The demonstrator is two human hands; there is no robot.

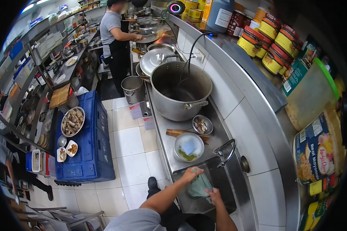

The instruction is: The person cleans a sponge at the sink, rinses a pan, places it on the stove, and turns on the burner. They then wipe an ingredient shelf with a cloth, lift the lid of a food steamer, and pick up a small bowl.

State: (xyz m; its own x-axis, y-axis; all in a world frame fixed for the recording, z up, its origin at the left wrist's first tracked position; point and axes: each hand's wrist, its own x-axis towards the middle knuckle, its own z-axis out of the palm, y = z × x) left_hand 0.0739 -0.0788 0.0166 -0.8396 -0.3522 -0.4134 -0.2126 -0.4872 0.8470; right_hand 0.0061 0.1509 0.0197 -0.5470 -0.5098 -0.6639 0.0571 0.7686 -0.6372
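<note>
My left hand [191, 175] and my right hand [215, 195] both grip a green cloth [199, 187], which hangs between them over the metal sink [224, 177]. Each hand's fingers are closed on the fabric. Just beyond the sink sits a bowl [189, 157] with foamy water, a blue sponge [189, 146] and something yellow-green in it. A curved faucet [228, 152] stands at the sink's far right corner. Behind the bowl lie a bundle of thin sticks [181, 133] and a small bowl [202, 120] with scraps.
A large pot [181, 106] stands on the counter beyond. On the left, a blue chest [89, 154] bears a bowl of meat [73, 121] and small dishes. A person [117, 34] works at the stove ahead; another person's arm [11, 173] shows far left. Jars and tins [320, 150] line the right shelf.
</note>
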